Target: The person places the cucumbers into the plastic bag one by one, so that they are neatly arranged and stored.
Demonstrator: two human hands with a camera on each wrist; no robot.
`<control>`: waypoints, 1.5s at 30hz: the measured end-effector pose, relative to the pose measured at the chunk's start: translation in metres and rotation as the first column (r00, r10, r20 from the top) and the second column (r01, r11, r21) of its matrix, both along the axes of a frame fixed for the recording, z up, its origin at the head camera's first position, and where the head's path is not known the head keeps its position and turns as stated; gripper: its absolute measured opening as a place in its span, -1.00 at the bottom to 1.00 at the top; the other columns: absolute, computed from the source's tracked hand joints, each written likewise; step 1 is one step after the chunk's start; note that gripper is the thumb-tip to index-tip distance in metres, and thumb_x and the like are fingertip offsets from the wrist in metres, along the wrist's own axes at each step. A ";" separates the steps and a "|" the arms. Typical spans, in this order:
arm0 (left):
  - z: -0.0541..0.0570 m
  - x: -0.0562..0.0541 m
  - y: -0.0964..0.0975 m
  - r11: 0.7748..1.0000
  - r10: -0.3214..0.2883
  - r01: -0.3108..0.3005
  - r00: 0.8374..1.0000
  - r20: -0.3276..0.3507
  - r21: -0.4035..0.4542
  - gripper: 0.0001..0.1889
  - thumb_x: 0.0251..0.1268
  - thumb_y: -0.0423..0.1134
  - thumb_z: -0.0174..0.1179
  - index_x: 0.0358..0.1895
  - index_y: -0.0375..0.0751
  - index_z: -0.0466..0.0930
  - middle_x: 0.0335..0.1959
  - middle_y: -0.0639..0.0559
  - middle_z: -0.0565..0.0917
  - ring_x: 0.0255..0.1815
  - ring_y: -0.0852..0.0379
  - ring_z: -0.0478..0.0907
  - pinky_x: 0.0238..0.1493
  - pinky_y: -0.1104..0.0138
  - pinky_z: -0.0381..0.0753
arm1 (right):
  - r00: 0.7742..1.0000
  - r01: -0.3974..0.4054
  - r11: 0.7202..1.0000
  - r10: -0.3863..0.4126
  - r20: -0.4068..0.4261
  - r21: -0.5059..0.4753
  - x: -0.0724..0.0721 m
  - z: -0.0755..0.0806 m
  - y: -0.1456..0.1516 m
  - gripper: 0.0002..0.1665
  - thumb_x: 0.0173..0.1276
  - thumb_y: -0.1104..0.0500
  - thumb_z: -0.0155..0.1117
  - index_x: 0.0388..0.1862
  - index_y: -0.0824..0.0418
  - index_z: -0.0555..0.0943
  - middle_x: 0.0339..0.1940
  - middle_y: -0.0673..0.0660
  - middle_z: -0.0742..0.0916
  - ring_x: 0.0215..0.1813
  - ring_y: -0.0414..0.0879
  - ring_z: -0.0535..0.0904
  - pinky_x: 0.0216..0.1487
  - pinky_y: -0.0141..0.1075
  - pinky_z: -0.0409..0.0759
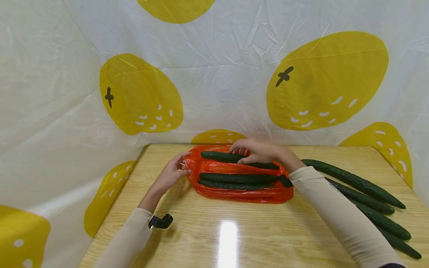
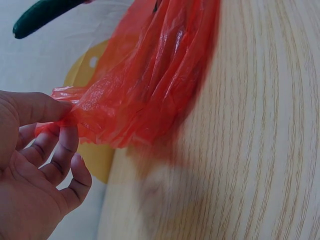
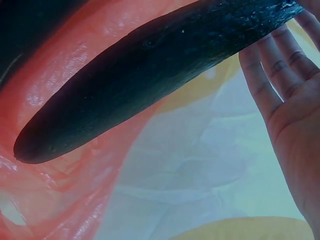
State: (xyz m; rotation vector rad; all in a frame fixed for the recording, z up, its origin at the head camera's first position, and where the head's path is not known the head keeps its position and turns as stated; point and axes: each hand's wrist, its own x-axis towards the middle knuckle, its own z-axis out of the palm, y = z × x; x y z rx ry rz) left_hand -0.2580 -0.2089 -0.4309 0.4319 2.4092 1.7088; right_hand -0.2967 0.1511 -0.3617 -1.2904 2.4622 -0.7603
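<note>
A thin red plastic bag lies spread near the back of the table. My left hand is at its left end, pinching the crumpled edge between thumb and fingers, as the left wrist view shows. My right hand holds a long dark green cucumber over the back part of the bag, thumb in front and fingers behind. In the right wrist view, the fingers touch the far end of this cucumber; the thumb is hidden. Two more cucumbers lie side by side at the bag, whether inside it I cannot tell.
Several loose cucumbers lie fanned out on the wooden table at the right, partly behind the right sleeve. A white sheet printed with yellow fruit hangs behind and along the left side. Each wrist wears a small black camera.
</note>
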 end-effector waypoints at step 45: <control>0.025 0.018 0.005 0.999 -0.032 0.031 0.999 0.041 0.043 -0.34 0.30 -0.63 0.16 0.48 -0.40 0.25 -0.02 -0.33 0.45 -0.22 -0.03 0.42 -0.27 0.44 0.57 | 1.000 -0.006 0.983 0.008 -0.009 0.185 -0.022 -0.047 -0.027 -0.56 0.42 0.10 0.38 0.24 0.06 0.57 0.03 -0.03 0.67 0.02 -0.10 0.57 0.13 -0.12 0.55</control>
